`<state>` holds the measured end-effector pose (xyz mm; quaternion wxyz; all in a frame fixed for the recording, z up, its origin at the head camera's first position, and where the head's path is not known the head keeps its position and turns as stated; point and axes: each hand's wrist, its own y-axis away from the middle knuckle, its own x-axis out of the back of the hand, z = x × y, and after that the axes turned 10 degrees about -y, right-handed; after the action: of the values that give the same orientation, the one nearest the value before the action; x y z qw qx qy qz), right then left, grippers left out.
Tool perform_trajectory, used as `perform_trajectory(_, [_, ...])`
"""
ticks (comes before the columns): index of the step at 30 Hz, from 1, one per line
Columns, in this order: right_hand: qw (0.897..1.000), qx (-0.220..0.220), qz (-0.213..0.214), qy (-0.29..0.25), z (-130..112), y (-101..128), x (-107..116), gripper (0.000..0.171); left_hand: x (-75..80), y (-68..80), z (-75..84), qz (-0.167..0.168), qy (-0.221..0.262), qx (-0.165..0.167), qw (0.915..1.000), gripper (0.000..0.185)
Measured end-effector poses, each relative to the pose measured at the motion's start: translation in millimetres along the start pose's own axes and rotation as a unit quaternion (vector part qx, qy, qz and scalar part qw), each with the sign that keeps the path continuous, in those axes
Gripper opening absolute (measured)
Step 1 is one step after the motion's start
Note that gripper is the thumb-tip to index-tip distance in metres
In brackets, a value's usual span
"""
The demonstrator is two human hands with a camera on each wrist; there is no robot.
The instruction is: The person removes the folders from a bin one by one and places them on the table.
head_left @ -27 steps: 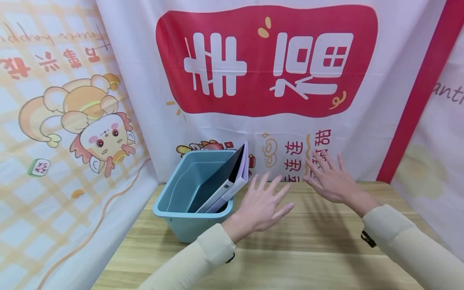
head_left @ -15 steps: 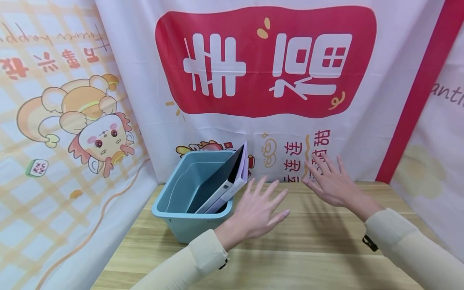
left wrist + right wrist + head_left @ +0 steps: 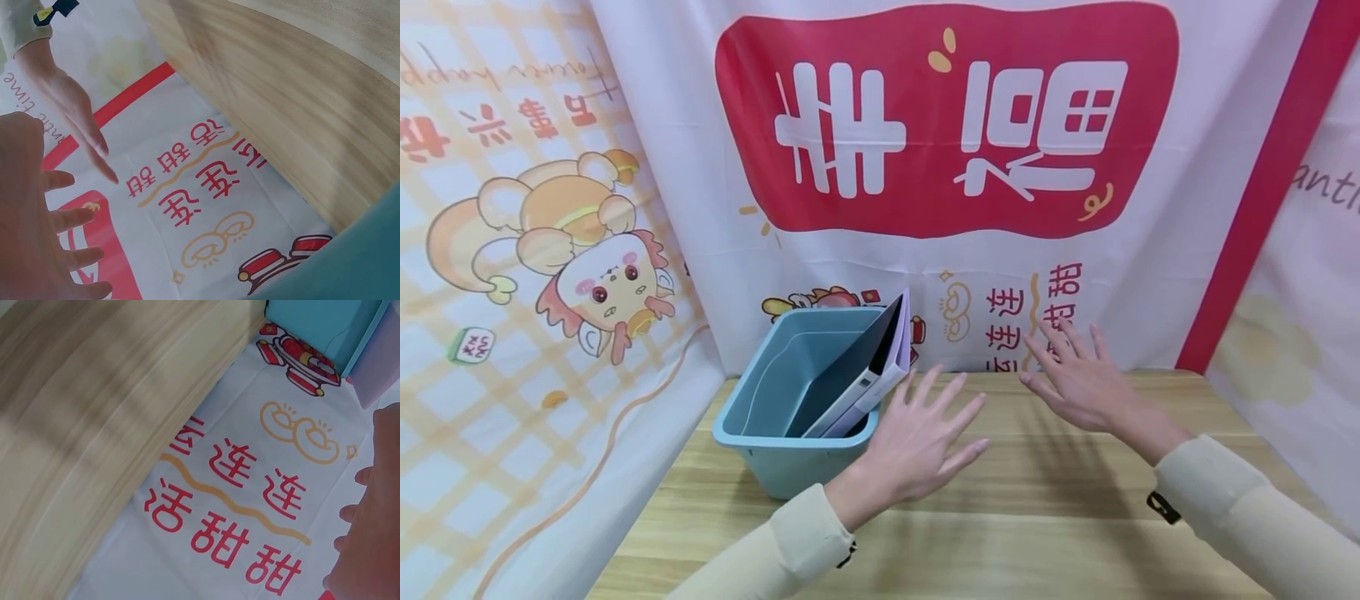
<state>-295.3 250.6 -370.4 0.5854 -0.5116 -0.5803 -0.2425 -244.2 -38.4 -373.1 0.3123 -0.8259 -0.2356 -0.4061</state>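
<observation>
head view: left hand [image 3: 921,437] fingers spread, palm down, holds nothing, hovers over the wooden surface [image 3: 1037,517] just right of the blue bin [image 3: 790,400]. Right hand [image 3: 1078,383] also spread and holding nothing, further back, near the backdrop.
bin: light blue plastic, stands at back left of the surface, just beside the left hand, apart from it.
binder: dark folder with pale lilac cover [image 3: 868,375] leans tilted inside the bin, top corner sticking out over the right rim; small white label on its spine, too small to read.
writing: backdrop banner [image 3: 947,125] has big white Chinese characters on a red patch, mirrored; below it smaller red characters [image 3: 1033,317], also mirrored. Left cloth has a cartoon dragon [image 3: 587,267] and a mahjong tile print.
sleeves: cream, with a dark strap at each cuff.
left wrist view: left hand [image 3: 31,231] at the left edge, fingers spread; right hand [image 3: 69,112] above it, fingers straight; red characters upside down on the cloth; teal bin wall [image 3: 350,262] in the lower right corner.
right wrist view: right hand [image 3: 372,531] at the right edge, fingers loosely apart, touching nothing; red characters [image 3: 237,512] upside down; bin [image 3: 319,328] and lilac folder edge [image 3: 378,362] at top right.
</observation>
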Motion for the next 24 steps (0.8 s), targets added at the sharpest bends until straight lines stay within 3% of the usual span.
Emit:
perform_trajectory(6, [1.0, -0.005, -0.011, 0.001, -7, 2, -2, 0.07, 3.6, 8.2, -3.1, 0.013, 0.004, 0.001, 0.9999, 0.067])
perform_trajectory(17, [1.0, 0.013, 0.006, -0.006, -17, 12, -3, 0.069, 7.8, 23.0, -2.9, 0.028, 0.008, -0.014, 0.9995, 0.065])
perform_trajectory(24, [1.0, 0.014, -0.004, -0.009, -22, 14, 0, 0.069, 10.2, 35.2, -5.3, 0.058, 0.0, -0.017, 0.9982, 0.063])
